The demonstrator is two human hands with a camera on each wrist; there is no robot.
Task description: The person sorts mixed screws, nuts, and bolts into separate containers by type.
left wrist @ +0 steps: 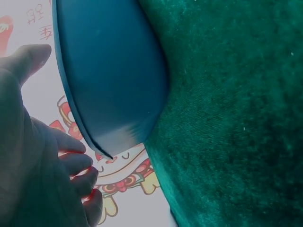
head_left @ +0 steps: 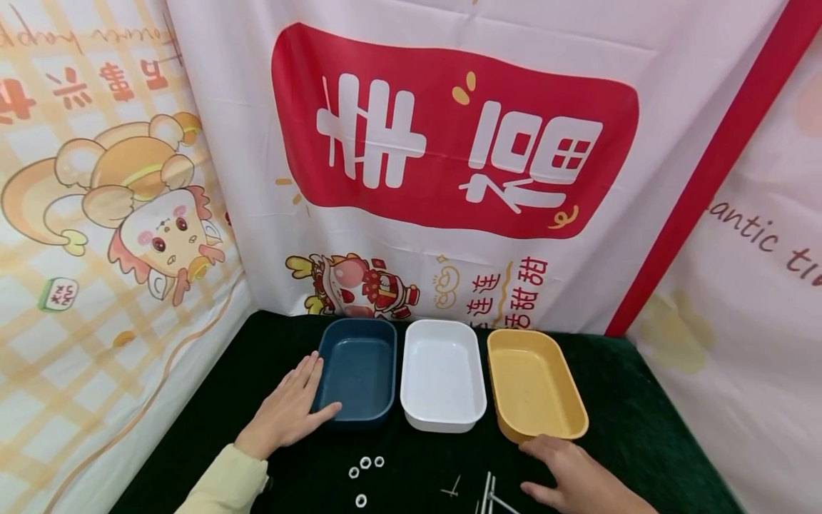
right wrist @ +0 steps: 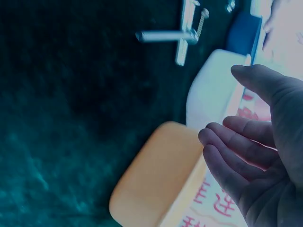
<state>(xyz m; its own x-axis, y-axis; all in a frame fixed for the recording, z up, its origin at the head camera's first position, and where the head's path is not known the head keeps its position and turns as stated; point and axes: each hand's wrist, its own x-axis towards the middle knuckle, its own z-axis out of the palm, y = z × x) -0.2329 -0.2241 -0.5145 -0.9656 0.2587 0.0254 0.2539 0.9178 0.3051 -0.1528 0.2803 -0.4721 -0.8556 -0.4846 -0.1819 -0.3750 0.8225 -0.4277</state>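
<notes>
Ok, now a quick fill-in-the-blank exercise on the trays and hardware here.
The white tray stands between the blue tray and the one coloured ____.
In the head view, the hex nuts number ____.
The metal rods lie closer to the ____ hand than to the left hand.
The cloth underneath is coloured ____.

Missing words: yellow; four; right; green.

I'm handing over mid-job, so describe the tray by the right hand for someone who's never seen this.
On the dark green cloth, three trays stand in a row before the printed backdrop. Go to the row's right end, beside the right hand. There sits the yellow tray, its colour unlike the neighbouring white tray or the blue tray beyond.
</notes>
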